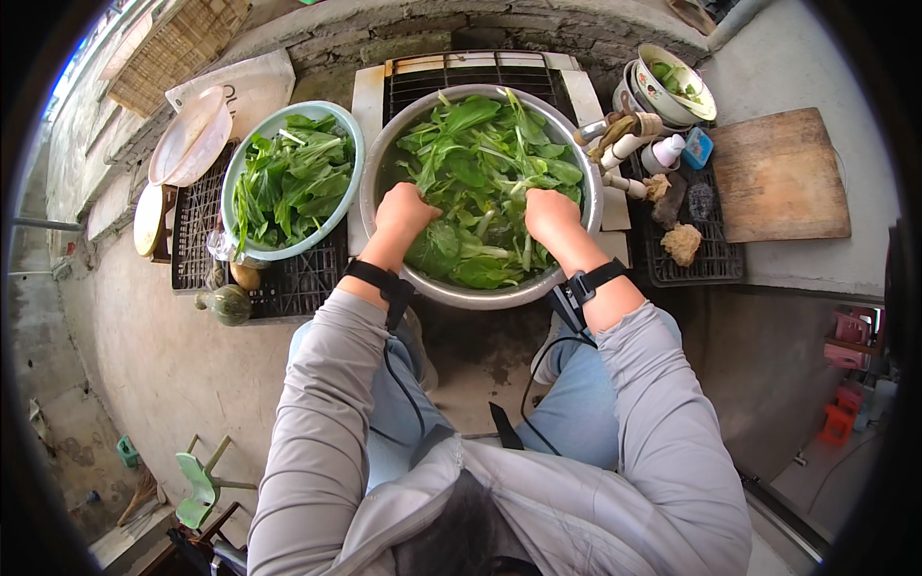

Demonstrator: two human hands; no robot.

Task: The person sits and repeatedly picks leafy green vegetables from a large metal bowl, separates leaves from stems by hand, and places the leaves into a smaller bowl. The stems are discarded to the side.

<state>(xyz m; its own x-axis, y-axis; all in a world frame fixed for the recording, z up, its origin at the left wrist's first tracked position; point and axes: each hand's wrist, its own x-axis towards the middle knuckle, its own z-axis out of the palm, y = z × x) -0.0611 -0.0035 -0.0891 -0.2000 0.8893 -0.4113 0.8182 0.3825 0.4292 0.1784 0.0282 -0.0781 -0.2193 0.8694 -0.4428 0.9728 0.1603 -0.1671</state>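
A wide metal basin (497,297) in front of me holds water and loose leafy greens (468,169). Both of my hands are in it, backs up and fingers curled down among the leaves. My left hand (405,214) grips greens near the basin's left side, its fingertips partly hidden. On the right, my right hand (553,218) closes around stems and leaves, with its fingers mostly out of sight beneath it. To the left, a pale blue-green plastic basin (358,162) contains a heap of similar greens (295,180).
Black plastic crates (281,284) support the left basin; a green gourd (229,305) lies at their front. At right are faucet pipes (625,147), stacked bowls (677,86), a loofah scrubber (681,243) and a wooden cutting board (781,176). A brick ledge (346,39) runs behind.
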